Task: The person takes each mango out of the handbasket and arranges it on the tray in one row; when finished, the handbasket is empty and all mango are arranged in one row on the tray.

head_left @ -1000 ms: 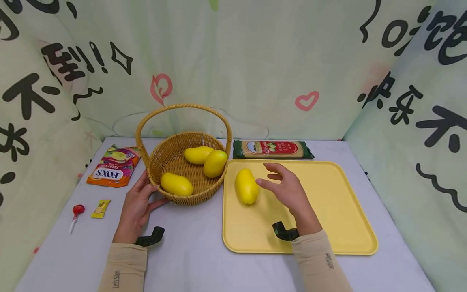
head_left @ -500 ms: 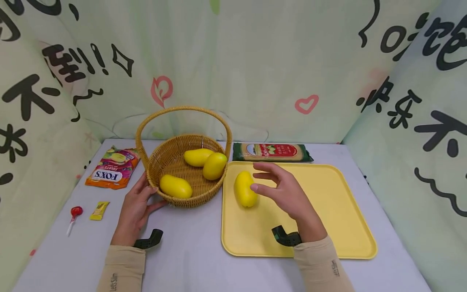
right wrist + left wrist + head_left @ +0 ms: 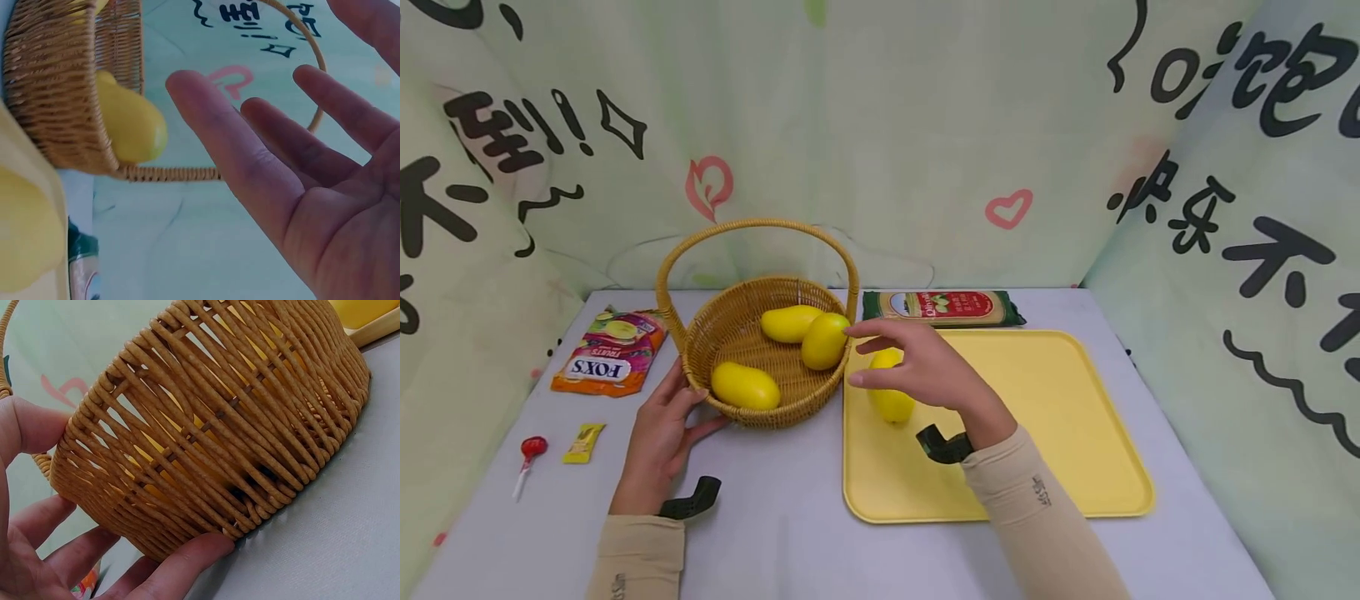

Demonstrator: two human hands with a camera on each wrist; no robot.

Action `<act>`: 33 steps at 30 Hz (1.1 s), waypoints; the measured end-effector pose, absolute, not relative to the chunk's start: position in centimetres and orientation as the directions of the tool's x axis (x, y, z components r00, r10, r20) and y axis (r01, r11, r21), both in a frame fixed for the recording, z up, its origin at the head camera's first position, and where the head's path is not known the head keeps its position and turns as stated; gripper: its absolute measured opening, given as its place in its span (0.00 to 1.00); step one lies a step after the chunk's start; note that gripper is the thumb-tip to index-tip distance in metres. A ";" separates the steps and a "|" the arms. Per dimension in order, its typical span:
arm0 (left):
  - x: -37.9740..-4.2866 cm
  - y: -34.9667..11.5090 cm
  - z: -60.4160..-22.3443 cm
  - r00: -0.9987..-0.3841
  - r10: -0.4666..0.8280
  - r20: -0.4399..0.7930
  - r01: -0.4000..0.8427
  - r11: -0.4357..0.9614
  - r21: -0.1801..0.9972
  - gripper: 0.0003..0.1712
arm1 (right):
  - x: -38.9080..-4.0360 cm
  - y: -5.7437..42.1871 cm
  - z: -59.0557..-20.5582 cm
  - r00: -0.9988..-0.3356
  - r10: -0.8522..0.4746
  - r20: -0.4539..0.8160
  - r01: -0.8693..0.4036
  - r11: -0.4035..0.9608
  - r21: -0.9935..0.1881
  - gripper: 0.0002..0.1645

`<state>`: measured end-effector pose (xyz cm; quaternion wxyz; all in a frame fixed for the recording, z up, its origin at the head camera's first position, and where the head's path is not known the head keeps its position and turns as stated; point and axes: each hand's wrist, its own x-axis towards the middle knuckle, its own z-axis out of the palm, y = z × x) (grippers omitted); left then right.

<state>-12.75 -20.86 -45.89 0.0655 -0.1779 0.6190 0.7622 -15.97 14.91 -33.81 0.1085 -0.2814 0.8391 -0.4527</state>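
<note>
There are four yellow fruits, two hands, one basket, one tray, one long packet, one FOX'S bag, one lollipop and one wrapped sweet

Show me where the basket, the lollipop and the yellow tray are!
Basket [image 3: 228,440]: left wrist view, on its woven outer wall.
Lollipop [image 3: 534,447]: head view, on its round red candy.
Yellow tray [image 3: 1063,408]: head view, on its bare surface.

a red lollipop lies beside a yellow packet.
</note>
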 end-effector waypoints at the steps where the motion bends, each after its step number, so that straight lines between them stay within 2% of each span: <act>1: -12.7 -20.9 -45.9 -0.929 -0.119 -0.351 -0.319 -0.227 0.920 0.40 | -16.2 14.4 -33.6 -0.806 -0.587 0.070 -0.382 0.427 -0.820 0.35; 8: -12.6 -21.0 -45.9 -0.924 -0.117 -0.363 -0.327 -0.244 0.913 0.40 | -17.4 10.9 -32.8 -0.738 -0.675 -0.005 -0.436 0.482 -0.760 0.41; 17: -12.8 -20.8 -46.2 -0.922 -0.141 -0.360 -0.326 -0.216 0.920 0.41 | -19.1 6.8 -34.4 -0.681 -0.730 -0.051 -0.524 0.535 -0.662 0.34; 23: -12.7 -20.7 -46.2 -0.923 -0.137 -0.360 -0.331 -0.198 0.923 0.41 | -20.1 4.3 -35.7 -0.647 -0.756 -0.094 -0.574 0.564 -0.593 0.34; 33: -12.8 -20.8 -46.2 -0.913 -0.136 -0.386 -0.355 -0.205 0.912 0.40 | -20.8 1.8 -36.8 -0.666 -0.708 -0.237 -0.527 0.671 -0.522 0.35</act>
